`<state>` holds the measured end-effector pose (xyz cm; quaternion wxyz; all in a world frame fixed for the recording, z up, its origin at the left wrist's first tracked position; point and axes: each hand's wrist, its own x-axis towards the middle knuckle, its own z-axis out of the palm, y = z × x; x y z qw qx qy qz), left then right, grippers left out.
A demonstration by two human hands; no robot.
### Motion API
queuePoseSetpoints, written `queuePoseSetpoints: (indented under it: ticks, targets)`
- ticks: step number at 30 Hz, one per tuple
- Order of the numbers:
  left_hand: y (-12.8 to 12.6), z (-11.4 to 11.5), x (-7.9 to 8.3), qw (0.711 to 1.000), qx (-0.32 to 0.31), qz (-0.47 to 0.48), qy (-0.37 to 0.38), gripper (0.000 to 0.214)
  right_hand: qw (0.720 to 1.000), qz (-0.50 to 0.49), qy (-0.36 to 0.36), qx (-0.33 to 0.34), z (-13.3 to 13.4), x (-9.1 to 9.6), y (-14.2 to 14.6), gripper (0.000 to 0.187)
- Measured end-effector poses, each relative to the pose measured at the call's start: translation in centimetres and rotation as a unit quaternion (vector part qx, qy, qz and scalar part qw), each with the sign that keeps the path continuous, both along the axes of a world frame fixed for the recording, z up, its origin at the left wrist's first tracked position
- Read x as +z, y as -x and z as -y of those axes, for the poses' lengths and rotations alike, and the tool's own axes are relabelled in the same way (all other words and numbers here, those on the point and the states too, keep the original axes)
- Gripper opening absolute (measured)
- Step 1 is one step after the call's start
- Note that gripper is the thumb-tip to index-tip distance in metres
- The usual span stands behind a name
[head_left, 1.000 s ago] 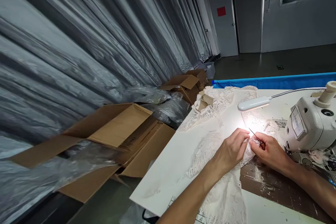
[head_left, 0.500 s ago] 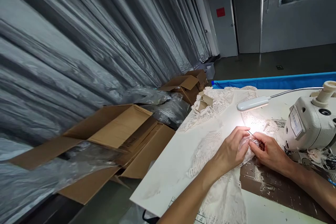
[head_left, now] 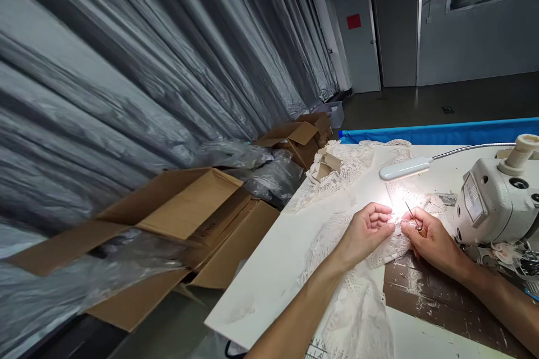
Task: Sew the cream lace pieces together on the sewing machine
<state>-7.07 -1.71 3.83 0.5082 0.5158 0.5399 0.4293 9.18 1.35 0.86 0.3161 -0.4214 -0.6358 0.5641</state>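
White lace fabric [head_left: 356, 314] runs across the table and up between my hands under the lamp. My left hand [head_left: 368, 233] pinches an edge of the lace between thumb and curled fingers. Close beside it, my right hand [head_left: 435, 244] is closed around an awl [head_left: 411, 213], its thin dark shaft pointing up and to the left. Most of the awl's handle is hidden in the palm. The right thumb and fingers also press on the lace. Glare from the lamp washes out the fabric just beyond the fingertips.
A sewing machine [head_left: 484, 196] stands at the right, with a lit lamp [head_left: 404, 168] reaching over the lace. More lace [head_left: 353, 160] and a cardboard piece [head_left: 327, 164] lie at the table's far left corner. Open cardboard boxes [head_left: 189, 202] stand left of the table [head_left: 252, 303].
My hands have moved slightly apart. The awl's shaft has swung from near my left fingers to a more upright angle, and the lace between the hands shows more.
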Motion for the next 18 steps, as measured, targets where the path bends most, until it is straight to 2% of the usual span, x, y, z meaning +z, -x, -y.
queuePoseSetpoints:
  ticks: [9, 18]
  targets:
    - [-0.31, 0.06, 0.01, 1.0, 0.011, -0.021, -0.006, 0.029, 1.0, -0.001, -0.017, -0.013, 0.08, 0.56, -0.02, 0.036]
    - [-0.2, -0.02, -0.43, 0.998, 0.006, -0.034, -0.049, 0.025, 0.997, -0.009, -0.049, -0.053, -0.26, -0.36, 0.23, 0.039]
